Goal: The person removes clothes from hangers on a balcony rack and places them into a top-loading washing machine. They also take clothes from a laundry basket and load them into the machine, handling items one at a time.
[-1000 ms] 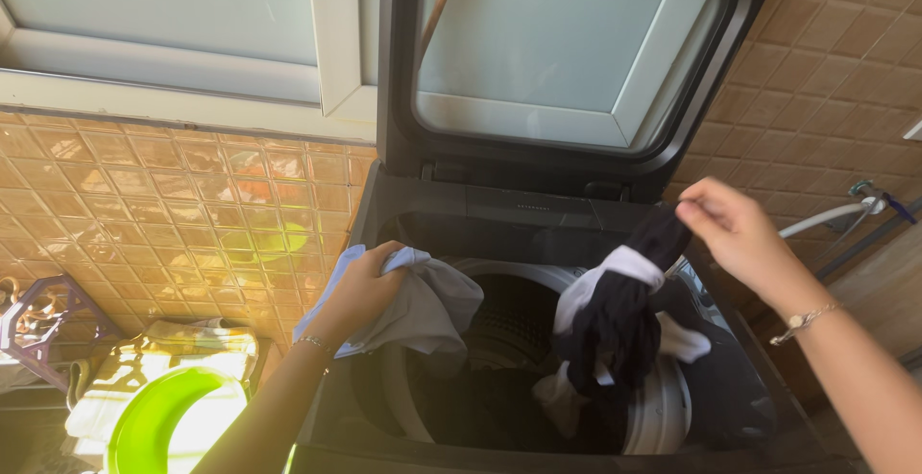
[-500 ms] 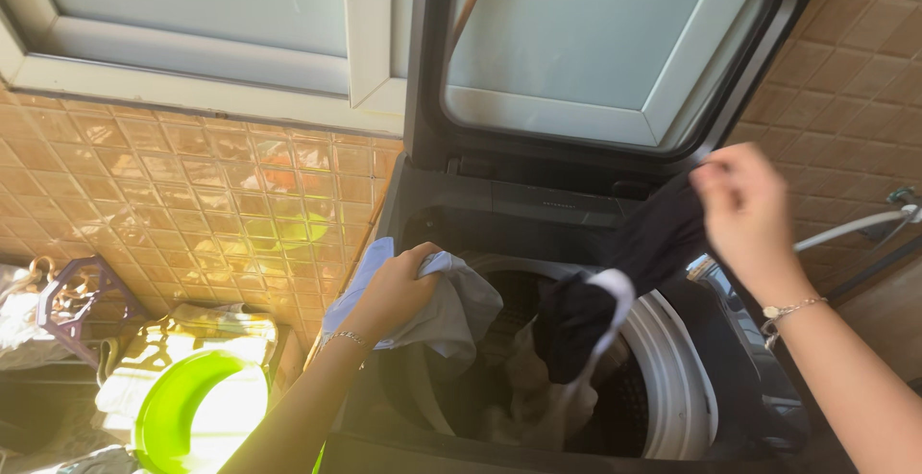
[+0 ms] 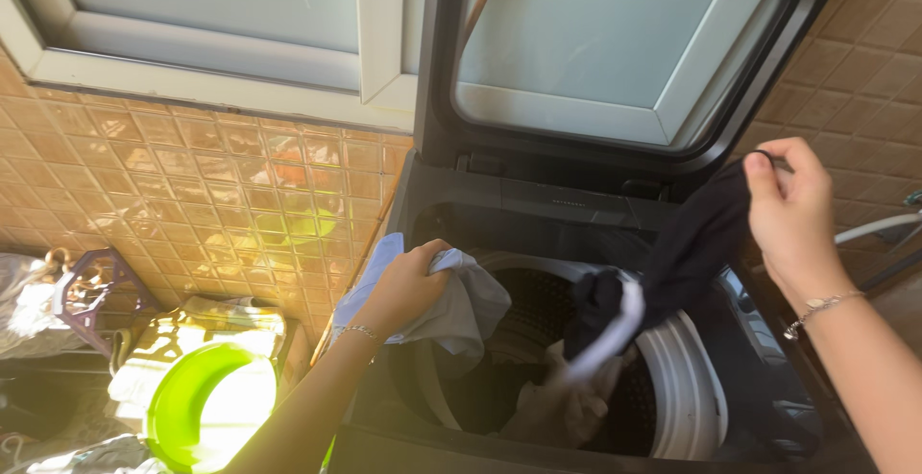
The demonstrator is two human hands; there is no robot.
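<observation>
A black top-loading washing machine (image 3: 499,210) with its glass-paned lid raised carries the laundry: inside its round drum with a white rim (image 3: 687,392) lies a heap of pale crumpled cloth (image 3: 562,407), with darker cloth deeper in the drum behind it. On the floor (image 3: 38,407) to the left of the washing machine stand a round bright-green plastic basin (image 3: 187,407) just beside the machine, a purple openwork plastic stand (image 3: 91,291) farther left, and crinkled clear plastic bags (image 3: 24,291) at the far left.
</observation>
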